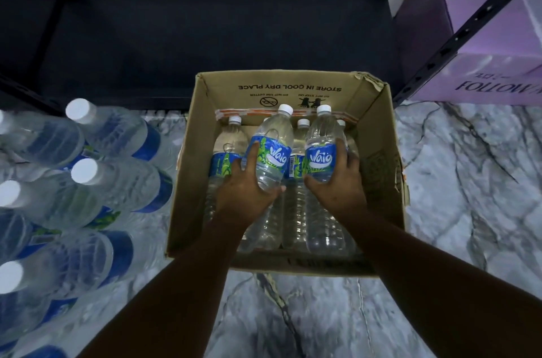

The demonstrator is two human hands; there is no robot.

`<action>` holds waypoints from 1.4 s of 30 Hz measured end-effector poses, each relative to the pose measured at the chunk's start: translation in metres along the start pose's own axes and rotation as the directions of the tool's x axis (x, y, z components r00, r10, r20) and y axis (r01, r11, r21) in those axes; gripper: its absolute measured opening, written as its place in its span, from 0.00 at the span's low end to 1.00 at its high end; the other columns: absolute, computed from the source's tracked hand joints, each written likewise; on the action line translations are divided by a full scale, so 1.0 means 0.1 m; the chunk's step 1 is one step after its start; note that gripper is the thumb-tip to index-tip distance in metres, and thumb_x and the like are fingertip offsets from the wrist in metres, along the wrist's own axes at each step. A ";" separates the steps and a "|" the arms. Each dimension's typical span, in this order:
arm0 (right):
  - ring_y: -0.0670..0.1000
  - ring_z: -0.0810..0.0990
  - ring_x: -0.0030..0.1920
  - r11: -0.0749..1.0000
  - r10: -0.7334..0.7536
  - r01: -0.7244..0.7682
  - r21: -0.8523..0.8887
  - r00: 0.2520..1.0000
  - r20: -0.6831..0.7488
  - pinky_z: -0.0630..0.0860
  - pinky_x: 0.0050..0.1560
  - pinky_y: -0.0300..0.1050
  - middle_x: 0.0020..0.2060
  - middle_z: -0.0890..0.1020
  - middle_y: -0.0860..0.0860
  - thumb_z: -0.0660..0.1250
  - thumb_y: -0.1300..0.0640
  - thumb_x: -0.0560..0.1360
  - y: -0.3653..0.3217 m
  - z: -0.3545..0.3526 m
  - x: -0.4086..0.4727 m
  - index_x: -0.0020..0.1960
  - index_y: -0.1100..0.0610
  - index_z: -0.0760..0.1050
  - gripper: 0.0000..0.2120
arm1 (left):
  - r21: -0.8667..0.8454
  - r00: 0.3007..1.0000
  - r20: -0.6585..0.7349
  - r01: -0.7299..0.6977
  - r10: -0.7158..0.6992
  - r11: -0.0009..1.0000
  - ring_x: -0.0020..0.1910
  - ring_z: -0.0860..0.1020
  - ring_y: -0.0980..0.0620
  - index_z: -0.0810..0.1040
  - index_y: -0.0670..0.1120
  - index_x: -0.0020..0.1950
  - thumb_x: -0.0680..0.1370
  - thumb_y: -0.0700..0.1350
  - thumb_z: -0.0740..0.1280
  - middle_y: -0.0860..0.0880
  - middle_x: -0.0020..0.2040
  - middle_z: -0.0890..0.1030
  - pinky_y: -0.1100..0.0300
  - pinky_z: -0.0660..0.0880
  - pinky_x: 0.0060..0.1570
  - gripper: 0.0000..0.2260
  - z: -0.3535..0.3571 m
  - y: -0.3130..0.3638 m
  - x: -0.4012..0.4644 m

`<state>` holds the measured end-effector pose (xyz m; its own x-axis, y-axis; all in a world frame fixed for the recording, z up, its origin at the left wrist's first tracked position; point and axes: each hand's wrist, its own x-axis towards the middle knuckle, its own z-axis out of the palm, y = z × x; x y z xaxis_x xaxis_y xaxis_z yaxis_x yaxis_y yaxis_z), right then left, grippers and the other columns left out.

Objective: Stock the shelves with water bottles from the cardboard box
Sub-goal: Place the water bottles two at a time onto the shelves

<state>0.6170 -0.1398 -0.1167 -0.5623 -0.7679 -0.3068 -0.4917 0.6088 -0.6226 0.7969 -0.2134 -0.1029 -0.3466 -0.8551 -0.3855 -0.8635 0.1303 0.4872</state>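
An open cardboard box [378, 152] stands on the marble floor, with several clear water bottles lying inside it. My left hand [242, 196] grips one water bottle [272, 152] with a blue and green label, lifted above the others. My right hand [337, 184] grips a second water bottle [322, 143] beside it, cap pointing away from me. Beyond the box runs the dark bottom shelf [190, 41] of a black metal rack, with nothing on it.
Several water bottles [96, 181] stand packed together at the left, white caps up. A purple carton [481, 64] sits at the right behind a black rack upright [469, 35]. Grey marble floor [454, 181] surrounds the box.
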 end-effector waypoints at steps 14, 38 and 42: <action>0.59 0.77 0.59 0.993 0.076 -0.077 0.091 0.997 0.011 0.70 0.51 0.43 0.65 0.70 0.58 0.76 0.48 0.69 0.02 -0.07 -0.01 0.79 0.42 0.43 0.51 | -0.165 0.998 0.027 0.058 -0.055 0.985 0.67 0.72 0.40 0.43 0.63 0.78 0.70 0.57 0.75 0.42 0.72 0.68 0.51 0.71 0.60 0.49 -0.06 -0.02 0.06; 0.64 0.76 0.60 0.948 0.319 -0.319 -0.013 0.948 0.013 0.75 0.56 0.55 0.66 0.71 0.62 0.72 0.37 0.68 -0.26 -0.02 0.22 0.78 0.48 0.46 0.49 | -0.257 0.976 0.017 0.215 -0.218 0.942 0.70 0.68 0.40 0.55 0.52 0.79 0.67 0.63 0.71 0.43 0.70 0.70 0.47 0.66 0.67 0.45 -0.12 -0.07 0.14; 0.62 0.79 0.55 0.948 0.317 -0.318 -0.014 0.948 -0.036 0.78 0.53 0.54 0.58 0.78 0.58 0.70 0.33 0.67 -0.18 0.01 0.30 0.75 0.49 0.53 0.45 | -0.192 0.968 -0.094 0.213 -0.234 0.958 0.67 0.69 0.38 0.54 0.47 0.79 0.70 0.59 0.69 0.40 0.70 0.68 0.44 0.69 0.63 0.43 -0.10 0.04 0.23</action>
<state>0.6101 -0.1741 -0.1154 -0.7124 -0.5278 -0.4625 -0.2971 0.8239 -0.4825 0.7890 -0.2377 -0.1020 -0.0985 -0.9053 -0.4132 -0.8310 -0.1536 0.5346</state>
